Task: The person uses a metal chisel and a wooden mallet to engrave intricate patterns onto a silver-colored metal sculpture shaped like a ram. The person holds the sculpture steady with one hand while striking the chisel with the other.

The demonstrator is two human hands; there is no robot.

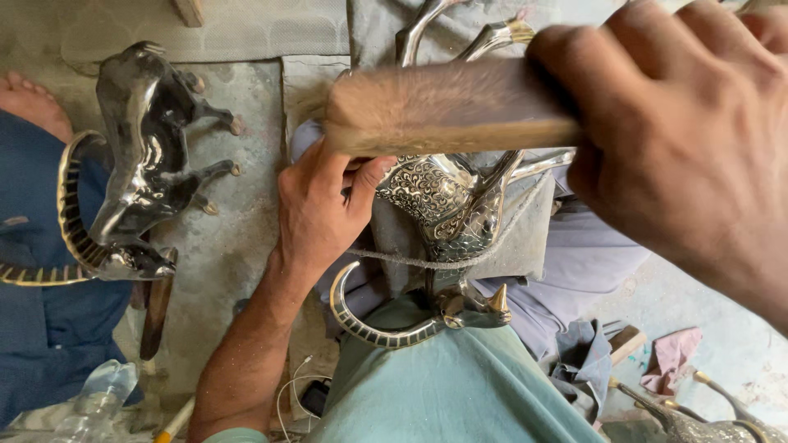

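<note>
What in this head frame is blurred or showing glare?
Head view: the wooden brush is smeared by motion blur, and the right hand holding it, close to the lens, looks soft; the left hand and engraved metal figurine are sharp; the dark figurine shows bright glare; lighting is even daylight.

Silver scroll-engraved antelope figure (447, 205)

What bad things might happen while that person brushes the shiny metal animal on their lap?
The left hand steadies the metal animal right under the brush, so bristles might scrape its fingers. The animal's curved, pointed horn rests against the person's belly and might poke if the figure slips. It lies on a cloth pad, which could shift.
</note>
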